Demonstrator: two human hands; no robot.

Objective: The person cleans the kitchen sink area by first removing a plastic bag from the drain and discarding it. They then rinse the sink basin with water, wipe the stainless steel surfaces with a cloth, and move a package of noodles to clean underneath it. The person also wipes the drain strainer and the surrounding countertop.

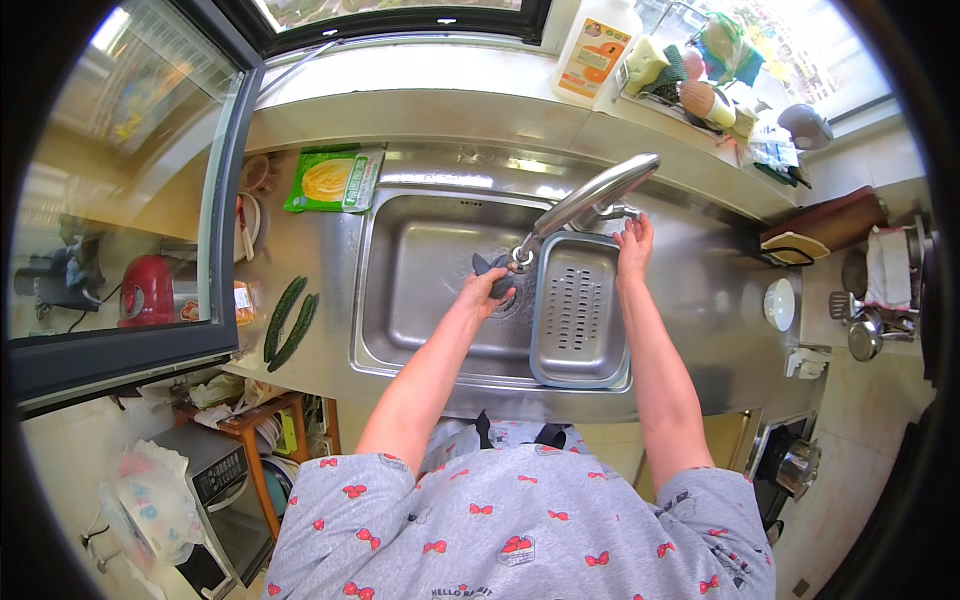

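Note:
My left hand (484, 295) is over the stainless steel sink (427, 270), below the spout of the arched metal faucet (600, 184). It grips a small dark grey utensil (481, 264); my fingers hide part of it, so its exact kind is unclear. My right hand (634, 251) is raised beside the faucet's lever (624, 212), fingers loosely spread, fingertips at or very near the lever's end. A perforated metal drain basket with a grey-blue rim (537, 315) sits across the sink's right part, just left of my right forearm.
Two cucumbers (292, 322) lie on the steel counter (322, 255) at left. A green food packet (330, 180) is behind them. An open window frame (240, 187) juts in at left. A white bowl (780, 304) stands at right; a large bottle (595, 52) is on the sill.

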